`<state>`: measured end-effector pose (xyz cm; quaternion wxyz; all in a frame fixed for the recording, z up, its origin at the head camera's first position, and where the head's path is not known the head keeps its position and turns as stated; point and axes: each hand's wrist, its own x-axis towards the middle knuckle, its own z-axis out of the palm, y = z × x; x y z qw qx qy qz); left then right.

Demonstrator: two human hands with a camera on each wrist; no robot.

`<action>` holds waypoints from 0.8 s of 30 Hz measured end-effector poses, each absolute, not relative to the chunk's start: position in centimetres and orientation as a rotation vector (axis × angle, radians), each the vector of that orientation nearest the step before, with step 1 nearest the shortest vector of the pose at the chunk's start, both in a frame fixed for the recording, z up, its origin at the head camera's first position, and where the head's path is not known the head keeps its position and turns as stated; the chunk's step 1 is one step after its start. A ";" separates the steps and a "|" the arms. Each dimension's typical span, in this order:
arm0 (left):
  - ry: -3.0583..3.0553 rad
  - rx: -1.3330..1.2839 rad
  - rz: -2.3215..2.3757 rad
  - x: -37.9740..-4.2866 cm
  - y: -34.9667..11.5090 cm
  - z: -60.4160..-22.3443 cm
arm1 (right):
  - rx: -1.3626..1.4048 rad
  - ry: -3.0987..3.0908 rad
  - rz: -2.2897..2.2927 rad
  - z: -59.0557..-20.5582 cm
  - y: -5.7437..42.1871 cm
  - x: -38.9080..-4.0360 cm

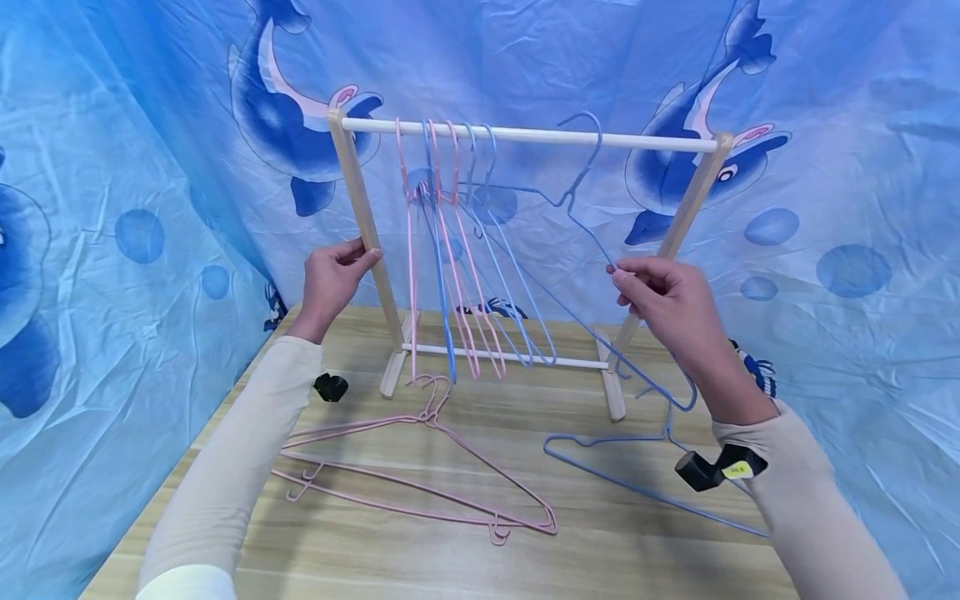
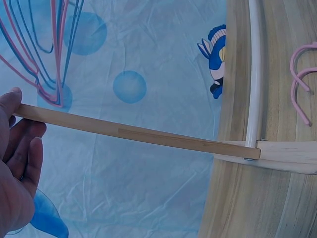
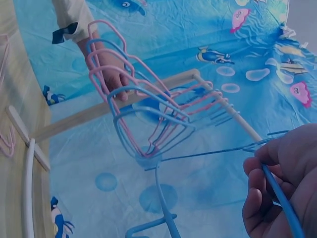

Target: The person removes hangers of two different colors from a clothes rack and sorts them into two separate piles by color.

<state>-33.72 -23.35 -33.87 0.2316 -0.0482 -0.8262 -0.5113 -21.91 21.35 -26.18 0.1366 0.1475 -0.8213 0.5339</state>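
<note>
My left hand [image 1: 333, 279] grips the left wooden upright [image 1: 360, 192] of a small clothes rack, thumb in front. In the left wrist view, the fingers [image 2: 33, 161] lie around that upright. My right hand [image 1: 663, 292] pinches the shoulder of a blue clothes hanger [image 1: 591, 158]. Its hook curves over the white top rail [image 1: 637, 140] on the right; whether it bears on the rail I cannot tell. Several pink and blue hangers [image 1: 442, 292] hang together on the rail's left half. In the right wrist view the blue hanger [image 3: 282, 198] runs through my right fingers.
Pink hangers [image 1: 429, 417] lie overlapped on the wooden table [image 1: 420, 558], front left. Blue hangers [image 1: 603, 439] lie at the right, partly behind my forearm. The rack's feet [image 1: 393, 372] stand on the table near its back edge. A blue printed curtain [image 1: 495, 50] surrounds the table.
</note>
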 end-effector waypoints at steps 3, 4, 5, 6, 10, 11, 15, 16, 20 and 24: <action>-2.263 -0.144 -1.403 -33.7 -23.3 -33.8 | 0.424 -2.393 1.525 -26.5 22.2 -21.5; -2.262 -0.146 -1.402 -33.7 -23.3 -33.8 | 0.422 -2.397 1.515 -26.7 22.5 -21.4; -2.260 -0.148 -1.402 -33.7 -23.3 -33.8 | 0.424 -2.400 1.506 -26.8 22.8 -21.2; -2.259 -0.148 -1.402 -33.7 -23.3 -33.8 | 0.424 -2.404 1.492 -27.0 23.2 -21.1; -2.257 -0.149 -1.399 -33.8 -23.3 -33.9 | 0.429 -2.422 1.426 -27.7 24.6 -20.5; -2.259 -0.147 -1.396 -33.8 -23.3 -33.9 | 0.432 -2.425 1.406 -27.9 25.0 -20.3; -2.267 -0.134 -1.393 -33.8 -23.3 -33.9 | 0.455 -2.434 1.330 -28.7 26.5 -19.6; -2.270 -0.131 -1.393 -33.8 -23.3 -33.9 | 0.461 -2.436 1.314 -28.9 27.0 -19.4; -2.278 -0.124 -1.395 -33.7 -23.3 -33.9 | 0.459 -2.472 1.239 -29.6 28.7 -18.5; -2.273 -0.131 -1.402 -33.7 -23.3 -33.9 | 0.453 -2.492 1.190 -30.5 30.6 -17.9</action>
